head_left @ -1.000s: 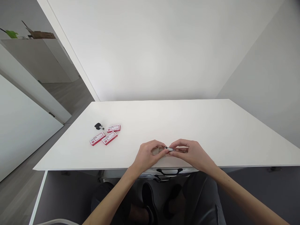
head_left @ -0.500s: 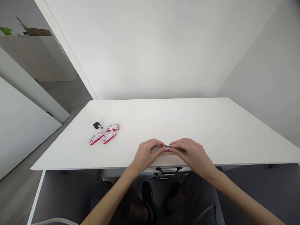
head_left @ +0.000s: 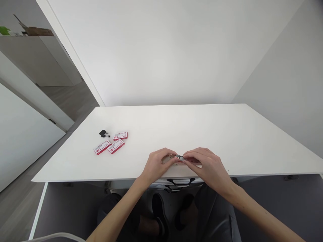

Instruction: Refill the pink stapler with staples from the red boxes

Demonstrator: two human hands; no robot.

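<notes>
When working this close to the front edge of the white table (head_left: 164, 124), handle the small metallic piece (head_left: 180, 157) with fingertips only — no fist. Find it mid-table near that edge, between both hands. Pinching its nine o'clock end with left hand (head_left: 157, 164), narrow; pinching its three o'clock end with right hand (head_left: 205, 164), narrow too, with a pinkish item (head_left: 193, 160) showing between thumb and fingers. Can't tell whether one body with the metal or separate; can't tell either whether resting on the tabletop or held just above.

Steady with left, make fine moves with right. Line up along nine-to-three before adding pressure; would expect a skewed push to slip or nip skin. Press straight, in small steps; ease off on any binding. Open the fingers slightly for a look at the contact — mostly covered now. Better to shift toward twelve, away from the edge and the drawer handles (head_left: 181, 184) at six. Leave the red-and-white boxes (head_left: 116, 146) and black item (head_left: 103, 133) alone between nine and ten, well apart from both hands.
</notes>
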